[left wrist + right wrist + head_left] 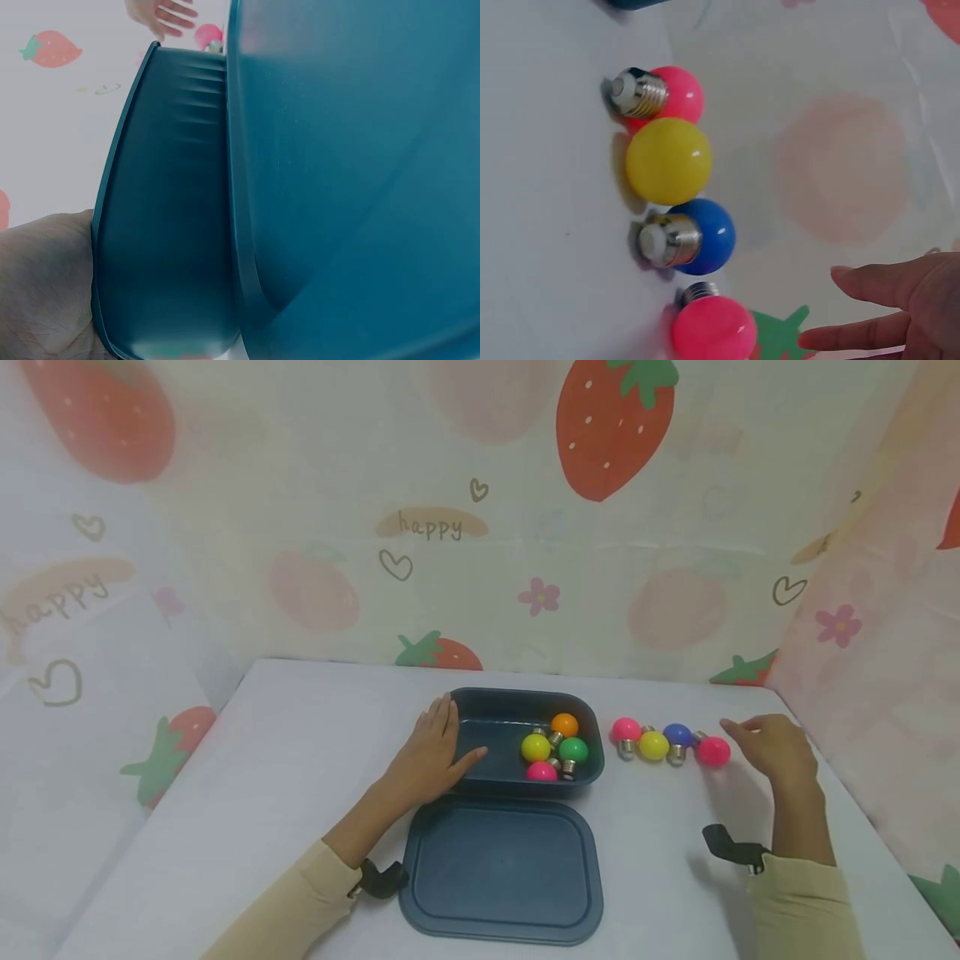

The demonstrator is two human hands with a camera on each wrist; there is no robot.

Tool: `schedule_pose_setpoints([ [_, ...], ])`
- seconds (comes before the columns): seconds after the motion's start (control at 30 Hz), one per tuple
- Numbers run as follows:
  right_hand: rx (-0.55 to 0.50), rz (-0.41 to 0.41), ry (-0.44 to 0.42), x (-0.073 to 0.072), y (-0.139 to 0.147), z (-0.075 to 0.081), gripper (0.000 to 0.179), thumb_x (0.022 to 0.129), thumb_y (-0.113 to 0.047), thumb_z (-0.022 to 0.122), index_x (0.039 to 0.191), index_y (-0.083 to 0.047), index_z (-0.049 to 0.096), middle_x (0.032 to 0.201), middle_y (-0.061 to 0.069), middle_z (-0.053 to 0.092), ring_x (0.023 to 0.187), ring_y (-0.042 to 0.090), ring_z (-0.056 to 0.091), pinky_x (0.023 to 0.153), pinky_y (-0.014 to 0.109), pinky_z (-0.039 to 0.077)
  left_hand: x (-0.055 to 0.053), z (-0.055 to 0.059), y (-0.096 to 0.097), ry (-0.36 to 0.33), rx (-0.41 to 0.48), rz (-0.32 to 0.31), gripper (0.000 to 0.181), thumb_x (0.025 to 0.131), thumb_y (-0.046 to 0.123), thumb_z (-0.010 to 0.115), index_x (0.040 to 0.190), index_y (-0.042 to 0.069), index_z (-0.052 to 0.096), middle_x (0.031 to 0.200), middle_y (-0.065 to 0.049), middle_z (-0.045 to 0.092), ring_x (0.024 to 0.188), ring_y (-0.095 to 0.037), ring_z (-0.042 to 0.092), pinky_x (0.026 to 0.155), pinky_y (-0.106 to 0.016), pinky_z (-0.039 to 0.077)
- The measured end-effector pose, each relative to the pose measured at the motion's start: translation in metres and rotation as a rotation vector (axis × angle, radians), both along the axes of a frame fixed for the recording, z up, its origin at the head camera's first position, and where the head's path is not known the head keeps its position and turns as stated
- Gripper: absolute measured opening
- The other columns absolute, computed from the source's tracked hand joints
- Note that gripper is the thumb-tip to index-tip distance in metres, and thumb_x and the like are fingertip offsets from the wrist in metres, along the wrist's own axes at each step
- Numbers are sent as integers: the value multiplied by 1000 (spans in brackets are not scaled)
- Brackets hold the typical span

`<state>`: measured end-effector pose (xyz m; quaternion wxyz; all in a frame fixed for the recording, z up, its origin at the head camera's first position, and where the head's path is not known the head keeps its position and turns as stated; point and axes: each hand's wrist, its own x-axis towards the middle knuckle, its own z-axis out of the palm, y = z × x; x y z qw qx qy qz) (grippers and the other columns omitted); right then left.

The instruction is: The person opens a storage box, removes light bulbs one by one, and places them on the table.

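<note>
My left hand (429, 752) rests with straight fingers on the left rim of a dark blue box (480, 789). Inside the box, toward its right end, lie an orange bulb (564, 725), a yellow bulb (536, 747), a green bulb (573, 749) and a pink bulb (542, 771). To the right of the box, a row of bulbs lies on the table: pink (684, 96), yellow (669, 161), blue (714, 238) and pink (714, 330). Just right of that row hovers my right hand (776, 747), thumb and fingers apart in the right wrist view, holding nothing.
A dark blue lid (502, 870) lies flat in front of the box. The white table (330, 702) meets a strawberry-print cloth (525, 568) at the back, with more of it at the right side. Dark wrist mounts (733, 846) stick out at both cuffs.
</note>
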<state>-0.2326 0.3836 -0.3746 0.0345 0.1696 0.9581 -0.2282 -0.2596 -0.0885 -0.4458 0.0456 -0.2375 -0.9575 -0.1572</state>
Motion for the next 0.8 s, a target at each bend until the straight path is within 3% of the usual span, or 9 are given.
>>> schedule_pose_setpoints([
  [0.07,20,0,18,1,-3,4,70,103,-48,48,133,15,53,134,40,49,121,58,46,86,66,49,0,0,0,6,2,1,92,102,57,48,156,-12,19,165,-28,15,153,-40,16,122,-51,16],
  [0.47,31,52,123,11,-37,28,66,102,-47,50,132,12,56,129,37,57,116,56,53,79,61,55,0,1,0,17,15,-5,92,102,56,50,155,-14,21,164,-29,17,153,-41,17,121,-52,18],
  [0.8,4,131,213,7,-69,25,61,102,-46,54,129,7,61,126,34,61,114,53,56,82,63,52,-2,-1,0,-1,2,-9,92,103,58,48,156,-12,18,165,-28,14,154,-40,14,122,-51,17],
])
